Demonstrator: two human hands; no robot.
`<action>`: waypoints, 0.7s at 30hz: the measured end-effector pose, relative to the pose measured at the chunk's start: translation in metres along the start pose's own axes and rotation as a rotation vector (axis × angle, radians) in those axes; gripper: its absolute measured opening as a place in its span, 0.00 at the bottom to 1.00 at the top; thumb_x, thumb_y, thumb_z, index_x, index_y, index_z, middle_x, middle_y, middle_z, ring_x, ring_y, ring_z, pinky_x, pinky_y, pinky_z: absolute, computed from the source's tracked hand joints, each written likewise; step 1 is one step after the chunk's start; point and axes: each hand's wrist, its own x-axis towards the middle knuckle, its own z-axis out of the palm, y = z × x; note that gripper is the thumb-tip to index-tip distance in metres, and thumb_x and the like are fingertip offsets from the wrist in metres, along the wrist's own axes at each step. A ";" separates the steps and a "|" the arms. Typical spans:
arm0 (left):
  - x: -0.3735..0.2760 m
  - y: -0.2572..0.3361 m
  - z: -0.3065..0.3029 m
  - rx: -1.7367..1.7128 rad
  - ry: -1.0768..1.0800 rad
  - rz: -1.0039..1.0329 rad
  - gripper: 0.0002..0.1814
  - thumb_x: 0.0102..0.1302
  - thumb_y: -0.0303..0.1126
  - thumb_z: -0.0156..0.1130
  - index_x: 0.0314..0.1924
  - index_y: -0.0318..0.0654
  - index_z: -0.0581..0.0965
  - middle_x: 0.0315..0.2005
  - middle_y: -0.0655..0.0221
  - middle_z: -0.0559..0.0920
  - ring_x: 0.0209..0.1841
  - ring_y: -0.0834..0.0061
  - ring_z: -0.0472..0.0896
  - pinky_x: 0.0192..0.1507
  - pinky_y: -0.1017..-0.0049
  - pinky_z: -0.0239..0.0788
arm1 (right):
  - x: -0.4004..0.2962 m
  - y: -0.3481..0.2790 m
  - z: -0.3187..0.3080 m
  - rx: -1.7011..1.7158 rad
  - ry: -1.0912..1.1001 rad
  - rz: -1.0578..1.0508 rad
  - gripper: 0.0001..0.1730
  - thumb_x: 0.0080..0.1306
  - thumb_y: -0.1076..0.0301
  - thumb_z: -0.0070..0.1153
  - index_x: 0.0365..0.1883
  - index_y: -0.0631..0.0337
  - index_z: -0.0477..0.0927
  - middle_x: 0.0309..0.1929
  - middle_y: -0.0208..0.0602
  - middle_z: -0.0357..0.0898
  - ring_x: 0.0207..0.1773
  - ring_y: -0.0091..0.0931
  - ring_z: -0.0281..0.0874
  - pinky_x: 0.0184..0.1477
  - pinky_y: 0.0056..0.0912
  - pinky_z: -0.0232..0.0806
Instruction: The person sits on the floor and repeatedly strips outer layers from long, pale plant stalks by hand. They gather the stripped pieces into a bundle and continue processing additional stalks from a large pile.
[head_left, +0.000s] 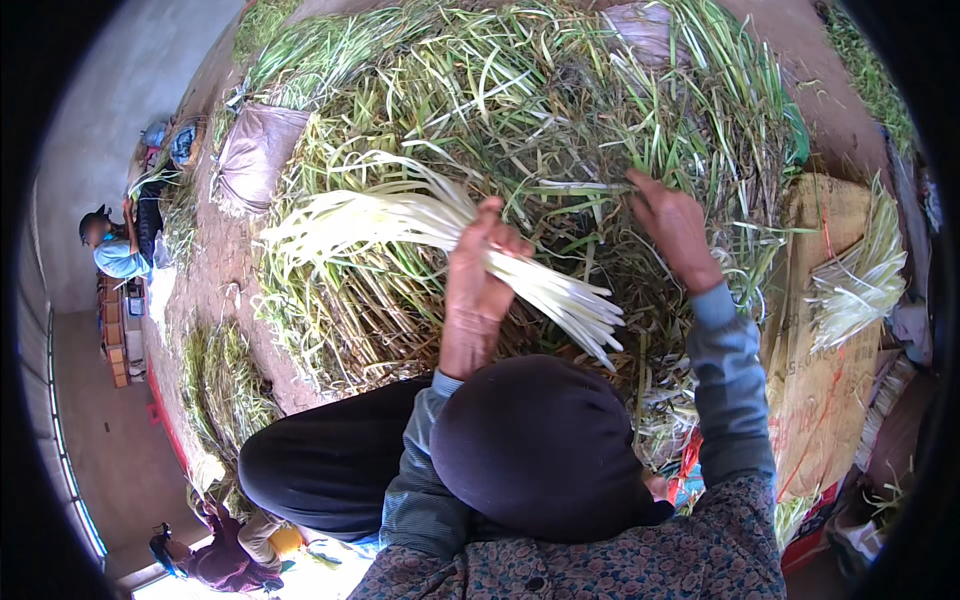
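My left hand (484, 262) is closed around a bundle of long pale yellow-white leafy stalks (375, 214). Their thick white ends point down to the right, and the thin leaf tips fan out to the left. My right hand (667, 217) is over the pile to the right, its forefinger close to the end of a single pale stalk (589, 185). Whether it touches or grips that stalk I cannot tell. Beneath both hands spreads a large heap of green and dried brown leafy stalks (540, 135).
A flattened cardboard sheet (810, 405) at the right bears a bundle of trimmed pale stalks (862, 277) and red string. Cloth-wrapped bundles (259, 157) lie in the heap. Another stalk pile (225, 382) is at the left. Two people (124, 255) (225, 551) sit farther left.
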 end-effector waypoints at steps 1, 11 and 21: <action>0.000 -0.007 0.002 0.011 0.030 -0.026 0.13 0.56 0.35 0.61 0.39 0.40 0.71 0.14 0.78 0.68 0.19 0.80 0.68 0.29 0.73 0.68 | 0.005 0.005 0.006 -0.036 -0.020 -0.016 0.14 0.58 0.68 0.54 0.43 0.56 0.76 0.27 0.41 0.78 0.25 0.34 0.76 0.27 0.36 0.68; -0.011 -0.045 0.019 0.177 -0.009 0.018 0.19 0.58 0.34 0.62 0.45 0.30 0.70 0.16 0.73 0.70 0.19 0.76 0.72 0.27 0.73 0.68 | -0.014 -0.059 -0.019 0.015 0.084 -0.052 0.06 0.57 0.66 0.57 0.26 0.56 0.75 0.16 0.29 0.74 0.12 0.22 0.67 0.12 0.26 0.61; -0.030 -0.014 0.035 0.260 0.062 0.060 0.13 0.55 0.30 0.63 0.39 0.31 0.74 0.16 0.68 0.74 0.17 0.76 0.73 0.22 0.76 0.68 | -0.015 -0.098 -0.062 0.958 -0.305 0.399 0.08 0.58 0.70 0.56 0.33 0.65 0.76 0.18 0.32 0.73 0.21 0.18 0.69 0.23 0.23 0.61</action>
